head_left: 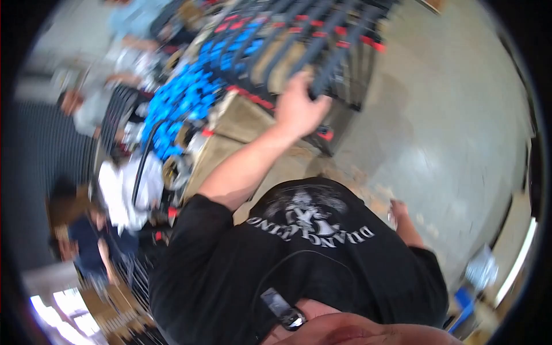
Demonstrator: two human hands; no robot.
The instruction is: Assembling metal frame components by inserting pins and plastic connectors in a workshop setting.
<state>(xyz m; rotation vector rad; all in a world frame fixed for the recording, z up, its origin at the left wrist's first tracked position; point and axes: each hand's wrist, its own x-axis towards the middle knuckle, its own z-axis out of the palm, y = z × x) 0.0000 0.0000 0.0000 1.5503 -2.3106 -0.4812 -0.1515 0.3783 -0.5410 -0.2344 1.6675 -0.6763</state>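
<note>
My left hand (300,109) reaches forward to a row of black curved tubes with red fittings. One black tube (330,68) runs between its thumb and fingers, and the hand looks closed round the tube's near end, though motion smears it. Low at my right side hangs my right hand (395,209), away from the tubes and partly hidden by my shirt. Its fingers are too small and blurred to read. Just under my left hand lies a dark part with a red piece (325,133).
Many bright blue pieces (183,98) cover a long bench to the left. Several people work along its far side, one holding a white sheet or bag (131,190). Cardboard boxes (109,307) stand at lower left. Grey floor (443,115) stretches to the right, with a clear plastic bag (482,268) beyond.
</note>
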